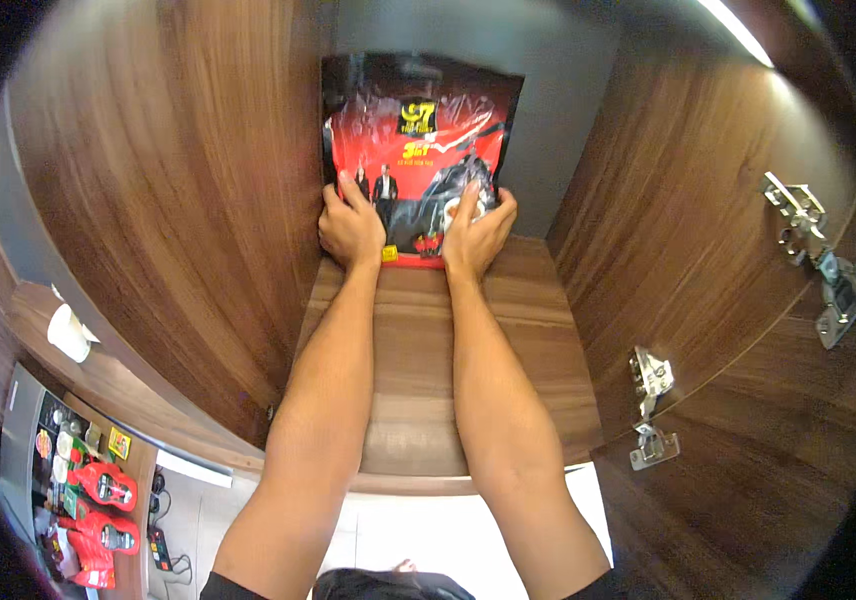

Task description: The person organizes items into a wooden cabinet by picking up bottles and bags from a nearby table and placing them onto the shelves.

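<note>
A red and black G7 3-in-1 coffee pouch [416, 176] stands upright at the back of a wooden cabinet compartment, close to its left wall. My left hand [353, 225] grips the pouch's lower left edge, thumb on the front face. On the opposite edge, my right hand [476, 229] holds it the same way. The fingers behind the pouch are partly hidden. Its bottom is at or just above the cabinet's wooden floor [413, 360]; I cannot tell whether they touch.
Wooden side walls [225, 187] enclose the compartment before a dark back panel [570, 127]. Metal hinges [651, 379] hold an open door [758, 465] at the right. Lower left, a shelf bears red bottles [106, 486]; a white cup [69, 332] sits above. A power strip [160, 550] lies below.
</note>
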`<state>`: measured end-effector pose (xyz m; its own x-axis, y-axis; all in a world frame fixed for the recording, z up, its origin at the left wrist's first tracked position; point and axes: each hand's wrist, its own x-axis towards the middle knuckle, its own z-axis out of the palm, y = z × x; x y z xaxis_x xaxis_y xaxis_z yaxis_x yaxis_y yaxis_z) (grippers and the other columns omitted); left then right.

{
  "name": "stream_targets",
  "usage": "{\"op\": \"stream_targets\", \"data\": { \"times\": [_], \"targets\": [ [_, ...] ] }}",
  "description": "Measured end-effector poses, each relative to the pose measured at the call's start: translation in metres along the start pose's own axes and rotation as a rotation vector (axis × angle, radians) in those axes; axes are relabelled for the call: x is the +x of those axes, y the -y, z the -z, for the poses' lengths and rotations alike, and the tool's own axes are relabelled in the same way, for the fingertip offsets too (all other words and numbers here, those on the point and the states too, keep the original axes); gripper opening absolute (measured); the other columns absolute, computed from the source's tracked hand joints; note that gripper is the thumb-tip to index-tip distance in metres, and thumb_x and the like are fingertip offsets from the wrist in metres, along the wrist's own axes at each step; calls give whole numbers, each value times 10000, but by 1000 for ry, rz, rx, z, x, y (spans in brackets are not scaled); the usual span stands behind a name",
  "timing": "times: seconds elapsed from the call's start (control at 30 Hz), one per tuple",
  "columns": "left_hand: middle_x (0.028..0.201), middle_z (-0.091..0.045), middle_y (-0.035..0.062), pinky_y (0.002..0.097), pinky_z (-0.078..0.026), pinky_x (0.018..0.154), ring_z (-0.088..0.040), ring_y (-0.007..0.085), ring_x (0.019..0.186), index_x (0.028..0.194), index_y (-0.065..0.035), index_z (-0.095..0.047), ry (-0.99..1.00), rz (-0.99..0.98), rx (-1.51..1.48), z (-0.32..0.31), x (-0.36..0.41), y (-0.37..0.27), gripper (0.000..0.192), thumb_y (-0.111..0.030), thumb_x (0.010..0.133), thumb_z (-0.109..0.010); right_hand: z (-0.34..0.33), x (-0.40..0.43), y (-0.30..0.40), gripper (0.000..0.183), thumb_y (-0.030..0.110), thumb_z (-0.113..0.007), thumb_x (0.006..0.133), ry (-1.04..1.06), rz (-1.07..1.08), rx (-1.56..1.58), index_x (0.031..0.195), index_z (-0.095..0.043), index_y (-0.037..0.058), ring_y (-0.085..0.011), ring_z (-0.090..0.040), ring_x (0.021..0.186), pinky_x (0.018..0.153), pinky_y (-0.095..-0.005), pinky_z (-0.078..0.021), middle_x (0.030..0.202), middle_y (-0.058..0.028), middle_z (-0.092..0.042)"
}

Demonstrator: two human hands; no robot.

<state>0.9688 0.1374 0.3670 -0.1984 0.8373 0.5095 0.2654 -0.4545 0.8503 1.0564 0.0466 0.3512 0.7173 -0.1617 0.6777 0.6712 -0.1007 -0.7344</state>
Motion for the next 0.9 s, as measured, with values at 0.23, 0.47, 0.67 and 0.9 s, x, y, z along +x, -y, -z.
{"op": "stream_targets", "data": {
  "times": [0.23, 0.47, 0.67, 0.9],
  "targets": [
    [775, -644, 256, 549, -455, 646, -613, 456, 733, 919, -44, -612, -22, -51, -16, -8, 5, 8, 475, -471, 947, -406, -3, 2, 6, 497, 389, -583, 884, -19, -19, 16, 1124, -464, -29, -413, -501, 988, 852, -475, -390, 1034, -248, -515],
    [772, -645, 253, 546, -455, 637, -615, 451, 732, 894, -40, -611, 1, -36, -44, -7, 3, 3, 485, -474, 948, -402, -2, 6, 1, 497, 392, -583, 888, -6, -40, 33, 1128, -460, -25, -408, -502, 982, 849, -470, -389, 1039, -249, -512],
    [789, -649, 255, 524, -461, 667, -611, 457, 758, 958, -37, -649, -33, -12, -74, -1, 7, 3, 513, -489, 944, -407, 2, 1, 12, 512, 398, -567, 901, 4, -33, 64, 1152, -457, -35, -403, -509, 982, 854, -463, -392, 1045, -251, -514],
    [813, -651, 265, 521, -472, 696, -622, 449, 789, 1006, -45, -640, 17, -60, -85, 11, 1, 6, 479, -464, 945, -415, 10, -9, -1, 510, 431, -509, 928, 52, -72, 23, 1214, -421, 19, -385, -448, 1095, 915, -474, -369, 1178, -219, -424]
  ]
}}
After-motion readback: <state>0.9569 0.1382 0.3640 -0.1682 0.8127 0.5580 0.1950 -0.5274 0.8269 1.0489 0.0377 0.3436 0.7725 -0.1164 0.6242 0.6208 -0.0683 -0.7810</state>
